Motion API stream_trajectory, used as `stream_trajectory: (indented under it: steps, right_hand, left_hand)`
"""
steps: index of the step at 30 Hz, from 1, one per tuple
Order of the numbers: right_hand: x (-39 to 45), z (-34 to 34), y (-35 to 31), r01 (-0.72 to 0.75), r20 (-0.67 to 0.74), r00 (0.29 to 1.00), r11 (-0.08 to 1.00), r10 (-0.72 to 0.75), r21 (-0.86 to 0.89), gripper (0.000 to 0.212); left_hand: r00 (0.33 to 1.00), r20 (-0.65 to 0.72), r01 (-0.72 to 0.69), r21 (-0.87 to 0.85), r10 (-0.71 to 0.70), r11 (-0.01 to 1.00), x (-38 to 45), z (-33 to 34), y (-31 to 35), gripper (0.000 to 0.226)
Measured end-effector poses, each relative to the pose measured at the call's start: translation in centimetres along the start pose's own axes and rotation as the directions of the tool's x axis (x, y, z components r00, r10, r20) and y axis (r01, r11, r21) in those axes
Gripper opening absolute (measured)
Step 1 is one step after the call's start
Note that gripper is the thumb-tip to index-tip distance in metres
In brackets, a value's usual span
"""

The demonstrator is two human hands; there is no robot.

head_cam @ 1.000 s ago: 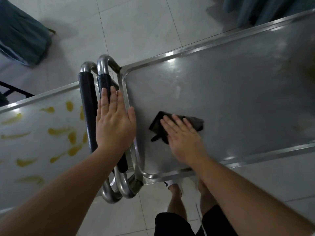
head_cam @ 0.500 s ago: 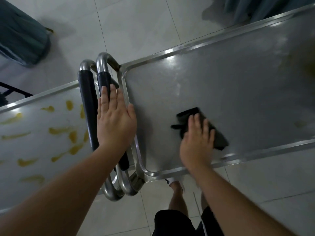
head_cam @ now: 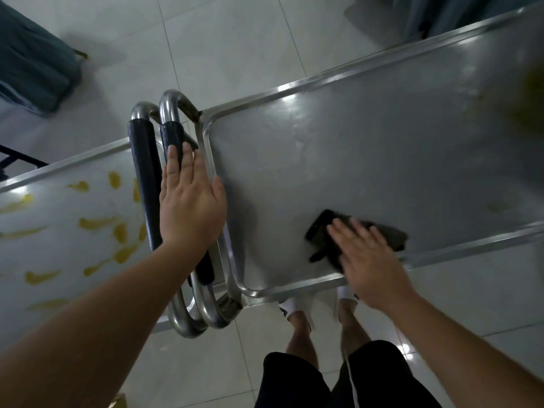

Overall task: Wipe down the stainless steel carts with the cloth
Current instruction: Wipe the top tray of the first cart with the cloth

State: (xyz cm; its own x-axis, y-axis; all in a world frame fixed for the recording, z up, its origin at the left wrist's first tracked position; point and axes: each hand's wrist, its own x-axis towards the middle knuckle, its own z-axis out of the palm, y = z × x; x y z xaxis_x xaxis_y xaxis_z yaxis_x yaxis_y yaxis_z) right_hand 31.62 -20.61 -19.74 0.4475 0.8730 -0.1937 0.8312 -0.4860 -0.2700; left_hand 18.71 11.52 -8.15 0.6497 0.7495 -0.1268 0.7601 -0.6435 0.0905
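Two stainless steel carts stand handle to handle. The right cart (head_cam: 368, 136) has a grey top with faint yellowish smears at its far right. My right hand (head_cam: 368, 257) presses flat on a dark cloth (head_cam: 321, 231) near the cart's front rim, fingers straight. The left cart (head_cam: 59, 219) is streaked with several yellow smears. My left hand (head_cam: 188, 201) rests flat, fingers straight, on the black-padded handle (head_cam: 173, 136) of the right cart, next to the left cart's padded handle (head_cam: 144, 160).
The floor is pale tile. Blue-grey fabric (head_cam: 32, 63) hangs at the far left, and more of the same fabric (head_cam: 441, 13) at the far right. A black metal frame (head_cam: 17, 160) shows at the left edge. My feet (head_cam: 297, 310) stand under the right cart's front rim.
My right hand slid the cloth rightward from beside the handle along the front of the right cart's top, and it now sits closer to the front rim. My left hand stayed on the handle.
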Motion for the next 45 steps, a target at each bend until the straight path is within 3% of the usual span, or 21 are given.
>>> stream_trajectory:
  steps: [2,5,9,10,12,14,16,18,20,26,29,33,36,38,45]
  right_hand:
    - [-2.0,-1.6,6.5,-0.241,-0.018,0.970,0.970,0.241,0.010,0.065]
    - [-3.3,-3.3,11.7,-0.582,0.026,0.812,0.807,0.583,0.101,0.069]
    - [-0.7,-2.0,5.8,-0.734,-0.013,0.666,0.659,0.746,0.165,0.070]
    - [-0.3,-1.2,3.0,-0.717,-0.025,0.682,0.675,0.731,0.172,0.070]
    - [-0.3,1.0,-2.8,-0.619,-0.035,0.778,0.775,0.627,0.131,0.069]
    - [-0.8,3.4,-8.4,-0.422,-0.030,0.904,0.900,0.427,0.111,0.069]
    - [-0.9,5.2,-13.7,-0.175,-0.004,0.984,0.976,0.177,0.128,0.071]
    - [-0.2,5.9,-17.7,0.005,0.053,0.999,0.991,-0.012,0.133,0.075]
    - [0.6,5.9,-19.6,0.074,0.095,0.992,0.988,-0.087,0.135,0.075]
    - [0.1,4.8,-15.2,0.245,0.096,0.964,0.968,-0.250,0.061,0.061]
    - [-0.6,3.6,-9.7,0.168,0.082,0.982,0.986,-0.169,0.017,0.059]
    - [-2.2,0.1,0.8,-0.111,0.057,0.992,0.994,0.112,-0.017,0.061]
    - [-3.3,-2.2,7.3,-0.456,0.086,0.888,0.889,0.451,0.045,0.061]
    - [-2.9,-2.9,9.0,-0.584,0.116,0.810,0.809,0.575,0.062,0.062]
    - [-1.5,-4.4,9.6,-0.606,0.336,0.757,0.794,0.560,0.044,0.068]
  left_hand:
    - [1.000,0.000,0.002,0.000,-0.002,1.000,0.0,-0.1,0.1,0.071]
    - [1.000,-0.002,0.006,-0.003,-0.007,1.000,0.1,0.0,0.2,0.070]
    - [1.000,-0.013,0.017,-0.008,-0.017,1.000,0.1,0.1,0.1,0.070]
    - [1.000,-0.014,0.018,-0.009,-0.018,1.000,0.2,0.2,0.1,0.070]
    - [1.000,-0.011,0.023,-0.016,-0.023,1.000,0.3,0.2,0.0,0.069]
    - [1.000,-0.010,0.030,-0.022,-0.030,0.999,0.3,0.1,0.0,0.069]
    - [0.999,-0.011,0.033,-0.022,-0.034,0.999,0.2,0.1,0.0,0.069]
    - [0.999,-0.009,0.032,-0.018,-0.032,0.999,0.2,0.2,-0.1,0.070]
    - [1.000,0.002,0.027,-0.015,-0.027,1.000,0.2,0.2,-0.1,0.070]
    - [1.000,0.015,0.019,-0.003,-0.019,1.000,0.1,0.1,0.0,0.071]
    - [1.000,0.020,0.002,-0.017,-0.002,1.000,0.0,-0.2,-0.1,0.071]
    - [1.000,0.011,-0.023,-0.009,0.023,1.000,-0.2,-0.3,0.0,0.071]
    - [0.998,0.016,-0.066,0.065,0.065,0.996,-0.4,-0.2,0.1,0.071]
    - [0.997,0.018,-0.082,0.133,0.080,0.988,-0.4,0.0,0.0,0.072]
    - [0.983,-0.050,-0.160,0.227,0.176,0.961,-0.4,0.5,-0.2,0.068]
